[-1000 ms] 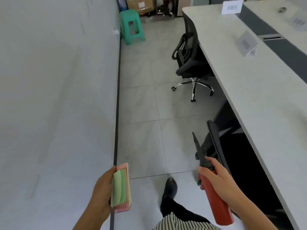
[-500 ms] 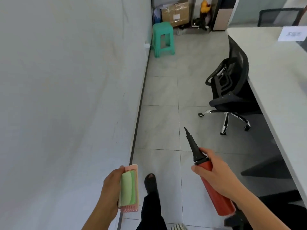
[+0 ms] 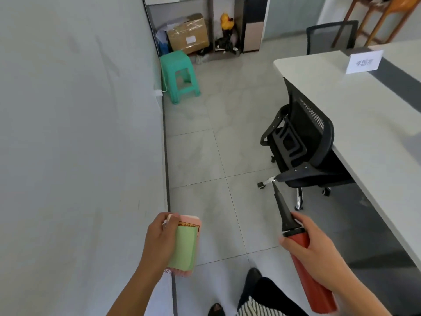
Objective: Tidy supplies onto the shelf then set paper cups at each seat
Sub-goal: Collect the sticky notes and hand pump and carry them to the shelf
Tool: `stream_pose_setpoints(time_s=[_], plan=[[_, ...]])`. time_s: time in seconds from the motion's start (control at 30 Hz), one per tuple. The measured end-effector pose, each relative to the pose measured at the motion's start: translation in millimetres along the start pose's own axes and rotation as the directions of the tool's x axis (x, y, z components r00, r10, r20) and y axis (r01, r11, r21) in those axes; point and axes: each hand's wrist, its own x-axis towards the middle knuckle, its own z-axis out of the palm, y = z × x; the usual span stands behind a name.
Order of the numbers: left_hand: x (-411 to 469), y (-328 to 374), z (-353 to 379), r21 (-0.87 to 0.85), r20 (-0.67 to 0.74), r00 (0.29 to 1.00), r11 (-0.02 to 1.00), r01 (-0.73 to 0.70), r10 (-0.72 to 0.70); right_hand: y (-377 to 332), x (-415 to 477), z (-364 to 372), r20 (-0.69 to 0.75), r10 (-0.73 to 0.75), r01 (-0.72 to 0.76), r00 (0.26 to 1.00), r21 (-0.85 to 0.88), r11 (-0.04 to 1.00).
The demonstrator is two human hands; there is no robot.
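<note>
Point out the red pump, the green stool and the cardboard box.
red pump (image 3: 317,297), head view, on its red barrel
green stool (image 3: 174,58), head view, on its seat
cardboard box (image 3: 189,34), head view, on its front face

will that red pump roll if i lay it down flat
Likely rolls: the pump looks round-bodied. Its tapered black nozzle would probably make it curve. Seems stiff and light, as the right hand holds it alone near one end.

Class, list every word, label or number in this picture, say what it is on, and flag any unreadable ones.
Nothing can be read for certain.
Name card on the table: dark characters, too blurred.
Cardboard box: white label, too small.
Packet in the left hand: no legible text.
</note>
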Motion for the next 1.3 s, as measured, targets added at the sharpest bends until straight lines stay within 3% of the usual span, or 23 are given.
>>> stream_pose_setpoints(time_s=[0.17,0.3,0.57,0.77,1.03,1.3], plan=[[109,38,32,0.056,0.033,0.999,0.998,-0.001,0.0,-20,104,-8,0.017,0.092,-0.093,0.996,0.008,0.996],[193,85,52,0.065,-0.015,1.0,0.998,-0.008,0.009,-58,217,-34,0.029,0.073,-0.073,0.997,-0.004,0.997],[344,196,43,-0.018,-0.195,0.981,0.999,-0.026,0.022,-211,426,-71,0.125,-0.166,0.176,0.978,-0.076,0.982],[462,230,39,-0.032,-0.225,0.974,0.999,0.015,-0.021,-281,558,-65,0.183,-0.202,0.228,0.962,-0.139,0.964],[669,361,17,0.08,-0.204,0.963,0.984,-0.16,0.174,-368,706,-81,0.037,-0.095,0.098,0.995,-0.094,0.991],[845,493,67,0.112,-0.053,0.946,0.943,-0.313,0.32,-419,843,-119,-0.079,-0.004,0.002,0.997,-0.026,1.0]])
